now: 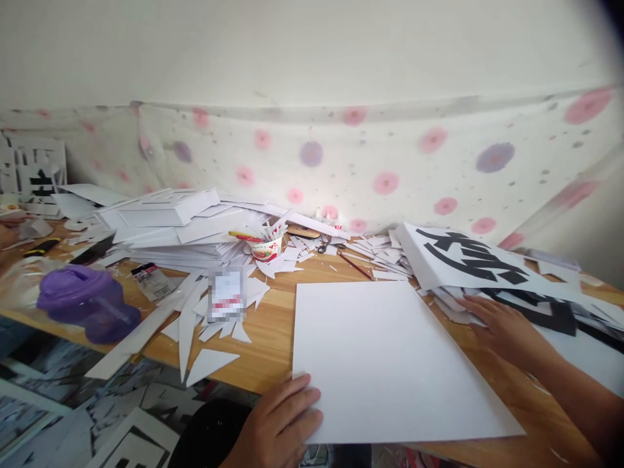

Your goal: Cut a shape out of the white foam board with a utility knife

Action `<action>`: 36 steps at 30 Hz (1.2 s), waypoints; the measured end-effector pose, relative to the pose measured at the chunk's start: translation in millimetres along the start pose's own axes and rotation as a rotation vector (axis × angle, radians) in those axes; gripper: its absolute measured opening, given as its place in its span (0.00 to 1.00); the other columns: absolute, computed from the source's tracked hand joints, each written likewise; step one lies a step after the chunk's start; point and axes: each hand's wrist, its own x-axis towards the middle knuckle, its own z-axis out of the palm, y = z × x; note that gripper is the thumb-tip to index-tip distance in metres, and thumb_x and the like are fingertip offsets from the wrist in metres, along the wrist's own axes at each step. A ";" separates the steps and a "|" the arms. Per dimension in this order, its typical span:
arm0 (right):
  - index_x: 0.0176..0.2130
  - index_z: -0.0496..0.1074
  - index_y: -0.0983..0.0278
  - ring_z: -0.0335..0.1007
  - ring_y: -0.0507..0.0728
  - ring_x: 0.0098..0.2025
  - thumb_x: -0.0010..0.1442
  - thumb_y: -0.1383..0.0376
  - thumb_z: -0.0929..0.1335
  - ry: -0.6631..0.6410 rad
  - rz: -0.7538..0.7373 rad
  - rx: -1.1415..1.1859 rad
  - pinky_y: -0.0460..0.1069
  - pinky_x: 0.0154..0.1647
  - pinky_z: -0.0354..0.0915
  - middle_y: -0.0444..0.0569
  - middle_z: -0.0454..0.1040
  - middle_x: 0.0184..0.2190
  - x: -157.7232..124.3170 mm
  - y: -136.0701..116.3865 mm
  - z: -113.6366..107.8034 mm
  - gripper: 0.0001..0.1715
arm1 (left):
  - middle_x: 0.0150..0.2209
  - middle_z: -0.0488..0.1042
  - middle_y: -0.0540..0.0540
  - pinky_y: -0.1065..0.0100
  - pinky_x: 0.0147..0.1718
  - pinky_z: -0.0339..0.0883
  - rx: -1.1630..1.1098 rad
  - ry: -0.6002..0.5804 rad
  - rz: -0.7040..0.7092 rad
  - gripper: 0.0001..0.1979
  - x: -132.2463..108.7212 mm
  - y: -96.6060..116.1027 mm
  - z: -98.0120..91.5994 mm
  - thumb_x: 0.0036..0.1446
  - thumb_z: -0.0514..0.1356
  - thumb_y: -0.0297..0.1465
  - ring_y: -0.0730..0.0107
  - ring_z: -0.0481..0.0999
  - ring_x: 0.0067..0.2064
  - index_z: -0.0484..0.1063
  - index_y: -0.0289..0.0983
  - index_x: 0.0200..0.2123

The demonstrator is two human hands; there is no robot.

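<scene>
The left hand (280,419) is resting on the left edge of a blank white rectangular board (383,364) on a brown wooden table (266,325), the right hand (507,328) stretching beside a black-lettered white sheet (468,259), both grips unclear.

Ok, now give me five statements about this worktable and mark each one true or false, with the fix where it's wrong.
1. The left hand is at the near left corner of the plain white board. True.
2. The right hand lies flat on the middle of the board. False: the right hand is to the right of the board, by the sheets with black lettering.
3. White strips stick up out of the printed tub. True.
4. The purple lidded bottle stands to the right of the board. False: the purple lidded bottle is to its left.
5. The hanging sheet behind the table has pink and purple spots. True.
</scene>
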 end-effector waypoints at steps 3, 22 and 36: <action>0.53 0.73 0.53 0.68 0.69 0.54 0.57 0.57 0.63 -0.063 -0.052 0.074 0.64 0.54 0.62 0.58 0.70 0.55 -16.7 -27.2 -12.6 0.24 | 0.50 0.76 0.41 0.51 0.60 0.60 0.030 -0.027 0.014 0.17 -3.8 -1.2 -1.6 0.59 0.59 0.39 0.55 0.66 0.60 0.72 0.38 0.49; 0.66 0.43 0.42 0.63 0.71 0.59 0.54 0.48 0.69 -0.253 -0.486 0.222 0.67 0.50 0.69 0.45 0.58 0.62 -63.2 -174.0 -54.2 0.49 | 0.48 0.76 0.44 0.57 0.55 0.68 0.278 0.113 -0.404 0.14 -67.5 -56.2 -39.9 0.60 0.56 0.29 0.61 0.73 0.53 0.71 0.39 0.50; 0.66 0.51 0.51 0.63 0.74 0.59 0.48 0.52 0.73 -0.247 -0.481 0.143 0.64 0.51 0.67 0.54 0.60 0.63 -72.5 -192.7 -42.7 0.53 | 0.53 0.74 0.45 0.54 0.65 0.46 0.285 -0.048 -0.064 0.21 -24.4 -13.0 -10.6 0.58 0.59 0.40 0.60 0.67 0.59 0.70 0.42 0.54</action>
